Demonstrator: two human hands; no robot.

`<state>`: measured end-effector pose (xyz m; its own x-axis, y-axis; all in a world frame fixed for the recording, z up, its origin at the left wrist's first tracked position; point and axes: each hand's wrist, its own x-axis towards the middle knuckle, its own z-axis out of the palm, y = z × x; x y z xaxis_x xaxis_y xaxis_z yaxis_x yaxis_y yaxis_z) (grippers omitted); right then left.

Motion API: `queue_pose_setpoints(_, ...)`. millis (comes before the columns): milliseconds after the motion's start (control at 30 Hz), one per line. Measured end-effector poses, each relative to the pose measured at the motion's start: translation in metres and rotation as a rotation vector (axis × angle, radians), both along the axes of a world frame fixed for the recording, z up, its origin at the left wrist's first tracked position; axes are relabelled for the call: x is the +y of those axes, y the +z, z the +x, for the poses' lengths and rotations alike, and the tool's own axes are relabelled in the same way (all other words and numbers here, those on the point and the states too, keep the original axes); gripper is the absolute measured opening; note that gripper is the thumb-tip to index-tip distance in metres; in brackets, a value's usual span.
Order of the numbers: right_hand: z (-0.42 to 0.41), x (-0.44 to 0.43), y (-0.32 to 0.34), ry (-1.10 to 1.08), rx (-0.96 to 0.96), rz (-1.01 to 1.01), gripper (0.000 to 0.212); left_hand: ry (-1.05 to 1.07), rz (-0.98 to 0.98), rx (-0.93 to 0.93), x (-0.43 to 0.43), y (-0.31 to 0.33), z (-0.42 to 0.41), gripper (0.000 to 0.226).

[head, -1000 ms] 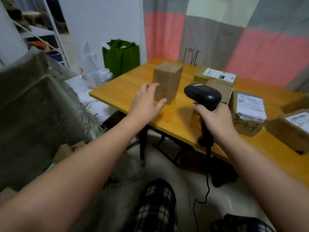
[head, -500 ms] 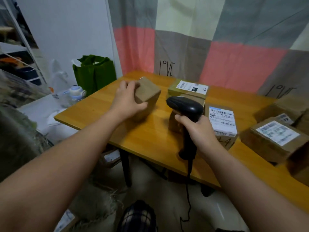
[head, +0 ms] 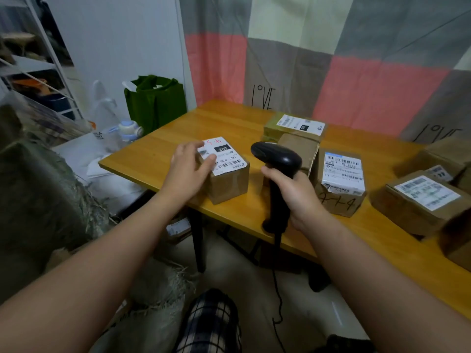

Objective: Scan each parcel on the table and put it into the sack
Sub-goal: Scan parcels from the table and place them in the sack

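Observation:
A small brown parcel [head: 229,183] lies near the left end of the orange wooden table [head: 153,159], its white barcode label facing up. My left hand [head: 187,170] holds the parcel's left side, with fingers and thumb over the edge of the label. My right hand [head: 295,193] grips the handle of a black barcode scanner [head: 276,156]. The scanner's head is just right of the parcel and its cable hangs to the floor. The grey-green woven sack [head: 38,197] stands at the left, beside the table.
Several more labelled parcels sit on the table: one [head: 341,179] behind the scanner, one [head: 418,200] at the right, a flat one [head: 295,126] at the back. A green bag [head: 155,103] and bottles stand beyond the table's left end. A patchwork curtain hangs behind.
My left hand reached the upright parcel, gripped it and tipped it over, so its label now faces up. The scanner stayed in my right hand, close to the parcel.

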<state>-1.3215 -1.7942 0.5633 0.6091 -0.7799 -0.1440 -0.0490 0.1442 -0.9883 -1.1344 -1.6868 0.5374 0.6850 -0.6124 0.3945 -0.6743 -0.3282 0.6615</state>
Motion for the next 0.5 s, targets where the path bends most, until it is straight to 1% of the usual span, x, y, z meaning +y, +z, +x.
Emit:
queue_pose_setpoints(67, 0.009, 0.002, 0.005, 0.015, 0.003, 0.054, 0.027, 0.048, 0.048, 0.147, -0.011, 0.004, 0.014, 0.062)
queue_pose_setpoints(167, 0.024, 0.008, 0.007, 0.036, 0.018, 0.105, 0.037, 0.024, 0.107, 0.367, -0.022, 0.009, 0.028, 0.088)
queue_pose_setpoints(233, 0.031, 0.012, 0.005, 0.070, 0.030, 0.138, 0.038, -0.030, 0.145, 0.439, -0.025, 0.011, 0.036, 0.097)
queue_pose_setpoints(267, 0.033, 0.014, 0.004, 0.091, 0.035, 0.164, 0.034, -0.062, 0.175, 0.450, -0.025, 0.011, 0.039, 0.098)
queue_pose_setpoints(333, 0.033, 0.017, 0.003, 0.120, 0.049, 0.205, 0.028, -0.129, 0.226, 0.481, -0.024, 0.013, 0.045, 0.094)
queue_pose_setpoints(400, 0.032, 0.016, 0.002, 0.121, 0.034, 0.207, 0.027, -0.158, 0.244, 0.507, -0.021, 0.017, 0.048, 0.079)
queue_pose_setpoints(467, 0.028, 0.015, 0.004, 0.094, -0.047, 0.213, 0.023, -0.132, 0.240, 0.470, -0.017, 0.021, 0.049, 0.065)
queue_pose_setpoints(500, 0.025, 0.015, 0.006, 0.086, -0.090, 0.223, 0.020, -0.109, 0.236, 0.439, -0.014, 0.023, 0.050, 0.063)
